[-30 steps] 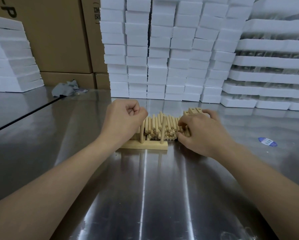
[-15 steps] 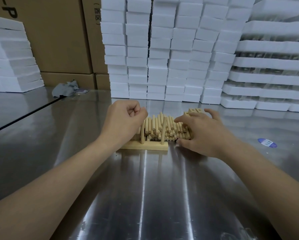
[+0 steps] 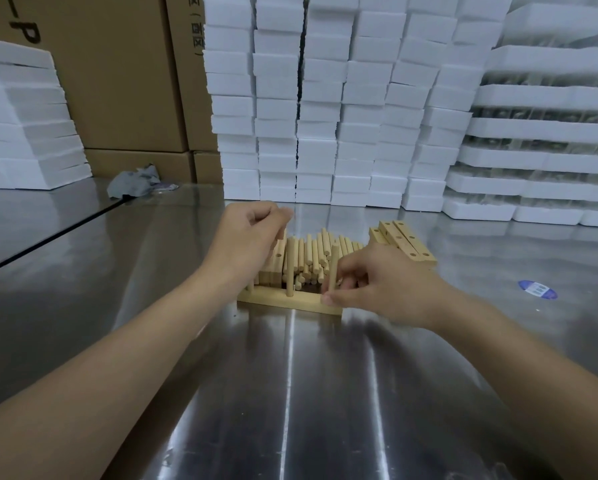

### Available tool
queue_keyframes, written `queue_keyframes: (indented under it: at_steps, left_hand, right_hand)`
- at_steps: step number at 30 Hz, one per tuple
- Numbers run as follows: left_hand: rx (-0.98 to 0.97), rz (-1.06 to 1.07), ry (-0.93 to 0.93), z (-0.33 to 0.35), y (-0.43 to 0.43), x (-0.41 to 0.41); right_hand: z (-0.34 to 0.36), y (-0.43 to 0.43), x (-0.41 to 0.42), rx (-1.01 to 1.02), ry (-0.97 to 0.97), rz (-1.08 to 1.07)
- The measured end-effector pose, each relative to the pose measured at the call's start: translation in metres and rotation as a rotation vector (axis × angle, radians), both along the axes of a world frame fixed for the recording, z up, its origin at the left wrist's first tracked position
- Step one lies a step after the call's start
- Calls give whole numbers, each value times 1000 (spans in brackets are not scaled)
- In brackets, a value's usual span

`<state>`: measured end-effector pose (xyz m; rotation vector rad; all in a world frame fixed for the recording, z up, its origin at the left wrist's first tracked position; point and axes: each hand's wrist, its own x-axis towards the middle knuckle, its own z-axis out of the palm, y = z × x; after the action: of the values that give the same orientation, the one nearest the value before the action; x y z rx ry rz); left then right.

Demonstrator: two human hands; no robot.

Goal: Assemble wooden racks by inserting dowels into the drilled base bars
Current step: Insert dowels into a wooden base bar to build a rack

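A person's right hand (image 3: pixel 384 285) pinched an upright dowel (image 3: pixel 333 265) at the right end of a drilled base bar (image 3: pixel 283 301) on a steel table (image 3: pixel 290 393). A second dowel (image 3: pixel 289 268) stood mid-bar. The left hand (image 3: pixel 249 237) hung curled and blurred above the bar's left end, with a loose dowel pile (image 3: pixel 320 249) behind.

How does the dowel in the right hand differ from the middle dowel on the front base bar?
The held dowel is pinched by the right hand; the middle dowel stands untouched. On the base bar, the held dowel is at the right end, the middle dowel near the centre. Both stand upright.
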<state>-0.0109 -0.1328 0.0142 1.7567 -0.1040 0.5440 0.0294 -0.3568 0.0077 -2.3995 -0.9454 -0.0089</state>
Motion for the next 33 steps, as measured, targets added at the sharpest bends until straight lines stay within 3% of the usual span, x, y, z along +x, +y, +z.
queue_keyframes:
  at_steps: [8,14,17,21,25,28,33]
  left_hand:
    - [-142,-75,78,6,-2,-5]
    - [-307,174,-99,11,21,1]
    - [-446,387,-111,1,46,11]
    - [-495,571,7,-20,72,24]
    - [-410,606,32,-33,77,39]
    - [-309,566,0,-40,79,45]
    - [-293,547,-17,-44,85,53]
  right_hand:
    - [3,0,-3,-165,-23,-24]
    - [4,-2,-7,-230,-34,-12]
    - [15,-4,-12,-123,-32,25]
    - [61,7,-3,98,-28,27]
    - [141,52,54,278,-182,-53]
    - [175,99,114,314,-142,-84]
    - [132,168,209,115,-9,-172]
